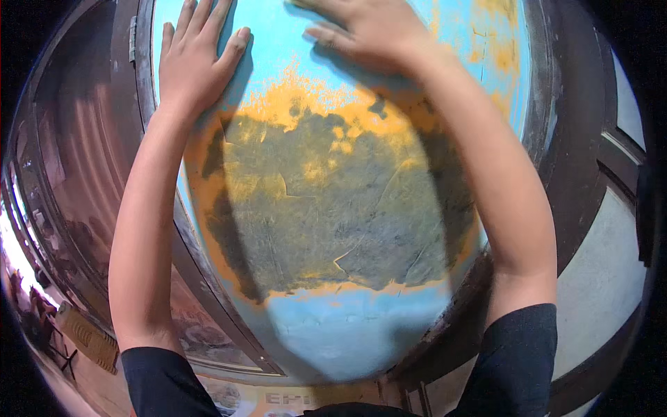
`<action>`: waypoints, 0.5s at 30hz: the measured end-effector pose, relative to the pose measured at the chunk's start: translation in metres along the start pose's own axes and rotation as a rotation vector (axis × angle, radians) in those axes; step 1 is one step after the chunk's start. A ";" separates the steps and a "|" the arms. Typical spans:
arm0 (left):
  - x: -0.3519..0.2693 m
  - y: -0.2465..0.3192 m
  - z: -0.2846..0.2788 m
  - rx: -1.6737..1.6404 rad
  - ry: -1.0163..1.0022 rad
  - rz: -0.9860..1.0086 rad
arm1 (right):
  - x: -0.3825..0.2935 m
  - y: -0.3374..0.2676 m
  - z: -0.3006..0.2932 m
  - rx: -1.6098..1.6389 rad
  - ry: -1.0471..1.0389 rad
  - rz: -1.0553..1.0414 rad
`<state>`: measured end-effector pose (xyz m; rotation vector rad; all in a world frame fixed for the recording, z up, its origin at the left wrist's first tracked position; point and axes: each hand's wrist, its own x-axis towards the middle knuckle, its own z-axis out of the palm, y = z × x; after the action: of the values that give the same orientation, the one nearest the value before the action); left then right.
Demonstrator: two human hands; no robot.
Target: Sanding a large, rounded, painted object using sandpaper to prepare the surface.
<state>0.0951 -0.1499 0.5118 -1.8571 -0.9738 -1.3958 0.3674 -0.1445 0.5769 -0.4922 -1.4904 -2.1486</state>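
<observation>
My left hand [200, 60] rests palm down with fingers spread on the light-blue paint [271, 41] of an upright wall strip. Higher up and to the right, my blurred right hand [359, 31] lies against or just over the same blue paint. Its upper fingers run to the picture's top edge, so whether it holds anything is hidden. Below both hands the paint is worn through: a ragged orange-yellow layer [312, 99] borders a large dark grey patch [338, 208] with cracks. Smooth blue paint [354, 328] shows again beneath that patch. My forearms cast shadows down both sides.
On the left stands a dark-framed glass panel [83, 130] with a metal hinge [132, 39] and reflections. Dark wooden framing [568, 130] with pale panels [599, 281] is on the right. A tan woven-looking chair [86, 336] sits at lower left. Below lies a printed sheet [255, 399] bearing writing.
</observation>
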 end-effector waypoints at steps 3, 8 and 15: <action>-0.007 -0.019 0.006 0.004 0.021 0.014 | 0.059 0.014 -0.078 0.003 -0.428 0.945; -0.016 -0.095 0.045 0.109 0.443 0.351 | 0.104 -0.070 -0.092 0.161 -0.732 0.546; -0.019 -0.078 0.048 0.074 0.446 0.335 | 0.079 -0.007 -0.077 0.130 -0.502 0.813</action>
<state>0.0507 -0.0723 0.4846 -1.4783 -0.4601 -1.4515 0.2964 -0.2286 0.5875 -1.3839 -1.3131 -1.3281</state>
